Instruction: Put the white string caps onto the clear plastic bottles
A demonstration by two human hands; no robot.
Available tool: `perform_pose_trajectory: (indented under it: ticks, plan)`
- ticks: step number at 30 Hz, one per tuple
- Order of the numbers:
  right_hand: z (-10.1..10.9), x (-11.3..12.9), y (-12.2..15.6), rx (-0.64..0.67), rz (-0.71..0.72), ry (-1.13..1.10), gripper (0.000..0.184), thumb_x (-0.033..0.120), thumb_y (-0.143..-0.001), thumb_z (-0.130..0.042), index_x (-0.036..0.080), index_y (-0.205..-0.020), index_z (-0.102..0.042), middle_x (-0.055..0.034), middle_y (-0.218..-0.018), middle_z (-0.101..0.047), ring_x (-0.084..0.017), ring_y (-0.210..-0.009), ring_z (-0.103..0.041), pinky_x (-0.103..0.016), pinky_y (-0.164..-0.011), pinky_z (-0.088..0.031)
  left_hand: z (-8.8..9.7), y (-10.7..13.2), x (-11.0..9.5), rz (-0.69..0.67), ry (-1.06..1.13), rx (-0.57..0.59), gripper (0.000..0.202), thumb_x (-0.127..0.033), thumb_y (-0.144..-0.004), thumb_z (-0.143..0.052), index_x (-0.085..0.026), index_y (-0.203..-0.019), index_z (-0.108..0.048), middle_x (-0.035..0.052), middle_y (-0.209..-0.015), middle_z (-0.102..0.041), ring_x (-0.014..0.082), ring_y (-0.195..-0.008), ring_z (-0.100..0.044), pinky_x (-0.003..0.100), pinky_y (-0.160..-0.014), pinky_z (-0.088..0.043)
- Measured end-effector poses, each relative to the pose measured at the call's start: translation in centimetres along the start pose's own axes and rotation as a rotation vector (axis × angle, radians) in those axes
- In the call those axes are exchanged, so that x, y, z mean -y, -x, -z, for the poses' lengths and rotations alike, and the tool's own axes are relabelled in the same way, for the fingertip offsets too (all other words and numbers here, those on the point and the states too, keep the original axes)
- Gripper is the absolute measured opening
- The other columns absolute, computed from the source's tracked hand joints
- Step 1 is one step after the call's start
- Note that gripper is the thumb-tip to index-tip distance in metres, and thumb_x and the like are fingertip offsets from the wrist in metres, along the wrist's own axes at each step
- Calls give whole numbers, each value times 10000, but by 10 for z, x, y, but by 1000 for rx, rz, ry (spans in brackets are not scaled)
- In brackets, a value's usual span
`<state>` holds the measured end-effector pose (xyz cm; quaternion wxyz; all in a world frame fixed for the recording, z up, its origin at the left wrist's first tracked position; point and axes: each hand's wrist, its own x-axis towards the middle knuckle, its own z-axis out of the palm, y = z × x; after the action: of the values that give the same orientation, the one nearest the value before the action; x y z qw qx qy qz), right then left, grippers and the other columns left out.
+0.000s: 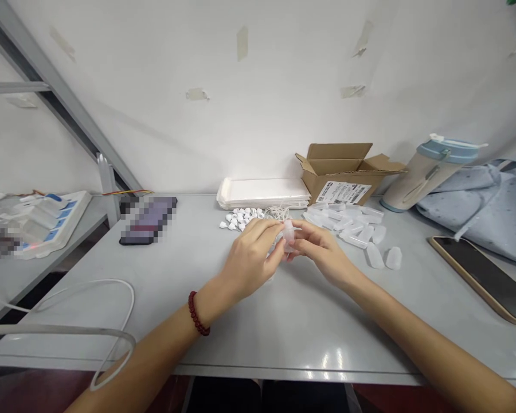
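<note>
Near the middle of the table, a small translucent plastic bottle (288, 234) stands upright between my fingertips. My left hand (251, 255) pinches it from the left, and my right hand (320, 246) grips it from the other side with thumb and fingers. Part of its lower end is hidden by the fingers. Just behind my left hand lies a pile of small white caps (238, 218). Beside the caps is a tangle of thin white cords (277, 213). Several loose translucent plastic pieces (361, 232) of similar look are spread beyond my right hand.
Against the wall are a stack of white trays (264, 191) and an open cardboard box (339, 180). To the right stand a tumbler (417, 178), a light blue bag (494, 206) and a phone (485, 278). A dark phone (149, 221) and a white cable (60, 330) are at left.
</note>
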<state>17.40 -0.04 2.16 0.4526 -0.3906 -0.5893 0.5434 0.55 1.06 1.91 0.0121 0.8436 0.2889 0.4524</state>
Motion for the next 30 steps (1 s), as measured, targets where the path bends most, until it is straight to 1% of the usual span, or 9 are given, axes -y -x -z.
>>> perform_pose_trajectory:
  ticks: [4, 7, 10, 13, 17, 19, 22, 24, 30]
  plan:
    - [0, -1, 0, 12, -28, -42, 318, 235, -771, -548, 198, -1079, -617, 4, -723, -648, -139, -629, -626, -321, -681, -542, 3, -1, -1, -17, -22, 24, 210, -97, -884, -489, -148, -1065, -584, 110, -1017, -636, 227, -963, -583, 395, -826, -523]
    - [0, -1, 0, 0, -35, -31, 328, 232, -775, -537, 205, -1093, -613, 6, -711, -635, -143, -651, -620, -323, -688, -545, 6, -1, -1, -58, -30, 70, 225, -144, -883, -526, -168, -1104, -562, 113, -1074, -618, 242, -996, -576, 420, -841, -516]
    - [0, 0, 1, 1, -28, -11, 331, 215, -777, -530, 206, -1096, -616, 3, -720, -626, -149, -714, -617, -314, -705, -541, 8, -2, -1, -123, -72, 164, 333, -203, -864, -592, -153, -1183, -511, 144, -1175, -574, 280, -1091, -537, 469, -897, -492]
    - [0, 0, 1, 11, -29, -10, 314, 206, -768, -527, 197, -1064, -631, 0, -715, -630, -149, -719, -612, -309, -700, -535, 7, -1, 1, -116, -105, 207, 426, -219, -840, -639, -130, -1222, -473, 159, -1200, -557, 294, -1129, -509, 483, -927, -477]
    - [-1, 0, 1, -1, -63, -26, 299, 226, -756, -522, 173, -1032, -624, -26, -780, -674, -158, -721, -627, -323, -700, -536, 3, 0, 4, -104, -96, 153, 384, -218, -837, -640, -152, -1184, -490, 132, -1154, -592, 290, -1102, -519, 490, -917, -483]
    - [-2, 0, 1, -16, -82, -19, 307, 234, -756, -519, 167, -1046, -595, -36, -793, -687, -166, -713, -641, -343, -709, -538, 3, -1, 5, -110, -84, 125, 353, -198, -841, -623, -157, -1169, -501, 125, -1145, -605, 285, -1099, -520, 485, -914, -485]
    - [-4, 1, 2, -73, -61, 24, 340, 222, -751, -531, 188, -1088, -505, -8, -710, -671, -186, -732, -661, -340, -684, -536, 3, -1, 5, -118, -80, 120, 305, -171, -852, -588, -163, -1148, -515, 120, -1131, -618, 280, -1086, -527, 483, -904, -485]
    - [-5, 0, 3, -105, -33, 65, 320, 217, -754, -535, 207, -1065, -461, 11, -673, -657, -192, -752, -665, -323, -662, -528, 3, -2, 5, -111, -87, 117, 281, -155, -852, -577, -167, -1128, -523, 115, -1112, -624, 278, -1071, -532, 478, -897, -485]
    - [-2, -1, 2, -98, 7, 148, 221, 234, -773, -549, 214, -974, -457, 18, -702, -652, -135, -625, -593, -297, -641, -500, 4, 1, 5, -82, -96, 136, 304, -158, -826, -624, -136, -1112, -522, 120, -1100, -622, 277, -1083, -503, 454, -916, -473]
